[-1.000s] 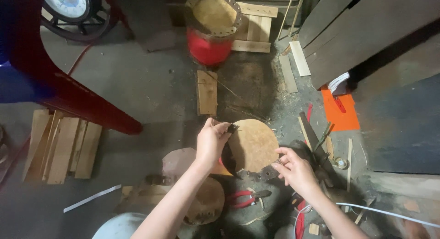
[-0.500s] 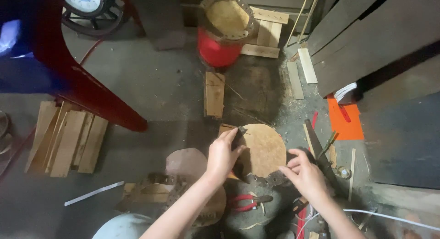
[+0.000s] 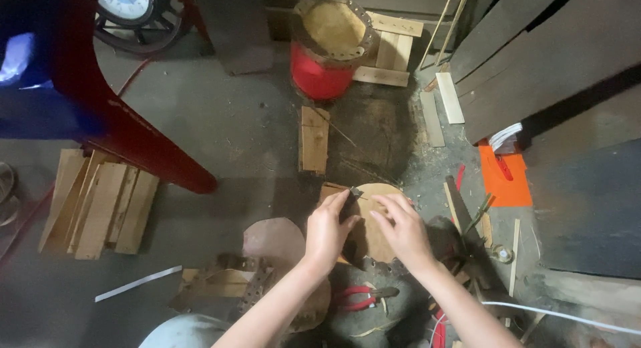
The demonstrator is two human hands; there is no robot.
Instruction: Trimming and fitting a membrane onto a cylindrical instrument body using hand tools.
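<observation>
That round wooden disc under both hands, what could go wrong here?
The left hand presses a small dark blade-like tool on the round wooden disc, with the right hand close beside; a slip might nick fingers. The red-handled pliers and scraps crowd the floor below, so the disc could rock.

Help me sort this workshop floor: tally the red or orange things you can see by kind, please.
Red drum body: 1
Red-handled pliers: 1
Orange sheet: 1
Red frame leg: 1
Total: 4
</observation>
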